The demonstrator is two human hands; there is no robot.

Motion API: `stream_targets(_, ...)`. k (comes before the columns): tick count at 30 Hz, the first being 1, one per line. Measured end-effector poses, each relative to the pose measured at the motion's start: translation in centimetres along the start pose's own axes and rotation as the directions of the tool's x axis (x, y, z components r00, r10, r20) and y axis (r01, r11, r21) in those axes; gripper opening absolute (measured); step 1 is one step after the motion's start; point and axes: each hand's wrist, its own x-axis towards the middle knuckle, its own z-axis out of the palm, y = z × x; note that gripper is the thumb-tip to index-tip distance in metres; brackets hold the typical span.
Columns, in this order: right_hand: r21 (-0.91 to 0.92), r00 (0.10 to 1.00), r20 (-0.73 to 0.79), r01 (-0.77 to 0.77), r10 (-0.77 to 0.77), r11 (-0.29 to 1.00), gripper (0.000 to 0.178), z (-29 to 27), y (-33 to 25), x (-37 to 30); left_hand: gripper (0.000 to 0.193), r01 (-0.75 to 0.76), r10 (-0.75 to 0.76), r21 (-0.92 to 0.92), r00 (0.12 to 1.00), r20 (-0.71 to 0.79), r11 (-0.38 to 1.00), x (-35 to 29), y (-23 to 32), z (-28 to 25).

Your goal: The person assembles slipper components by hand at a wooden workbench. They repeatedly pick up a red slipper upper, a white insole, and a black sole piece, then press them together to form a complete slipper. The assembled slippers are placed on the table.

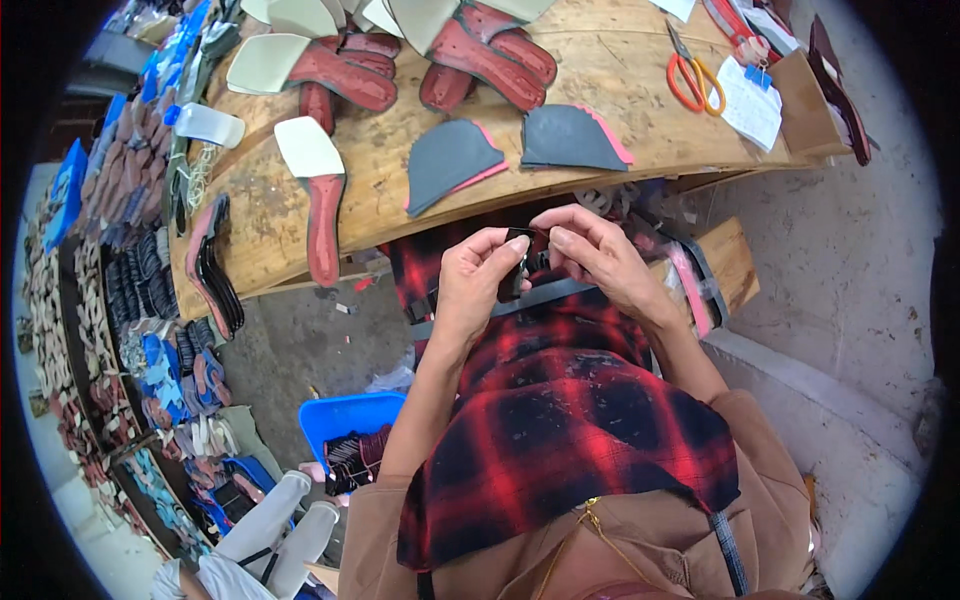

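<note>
Over my lap, just off the table's front edge, my left hand [478, 275] pinches a small glossy black piece [513, 275] between thumb and forefinger. It looks like a thin strip or flap, its exact kind too small to tell. My right hand [605, 262] is closed beside it, fingertips pinched at the upper end of the same dark piece. On the table beyond lie two stacks of dark grey curved pieces with pink edges, the left stack [450, 165] and the right stack [570, 138]. A red shoe sole with a white front [325, 225] rests left of them.
More red and white soles [480, 60] are heaped at the far side of the wooden table [640, 85]. Orange-handled scissors [690, 85] and papers [750, 105] lie at the right. A plastic bottle [208, 126] stands left. Below are a blue bin [325, 420] and shelves of shoe parts.
</note>
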Motion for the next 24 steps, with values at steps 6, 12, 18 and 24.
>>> stream_targets(6,0.115,1.000,-0.001,0.005,-0.004,0.993,0.016,0.4,1.4,-0.4,0.013,0.051,-0.064,0.102,0.989,0.132,0.994,-0.3,-0.7,-0.2)
stream_targets(12,0.192,0.987,-0.154,-0.019,0.049,0.981,0.012,0.0,4.3,-2.0,0.013,0.202,-0.222,0.119,0.956,0.191,0.972,-0.3,-1.6,-0.2)
stream_targets(18,-0.162,0.933,-0.361,-0.056,-0.006,0.985,0.047,-1.6,3.4,-3.4,0.026,0.070,-0.086,0.138,0.990,0.112,0.988,-0.5,-2.9,-0.8)
stream_targets(24,0.126,0.958,-0.283,0.086,-0.047,0.988,0.011,2.2,1.7,0.2,0.036,-0.378,0.415,0.737,0.898,0.144,0.561,0.2,1.7,-2.4)
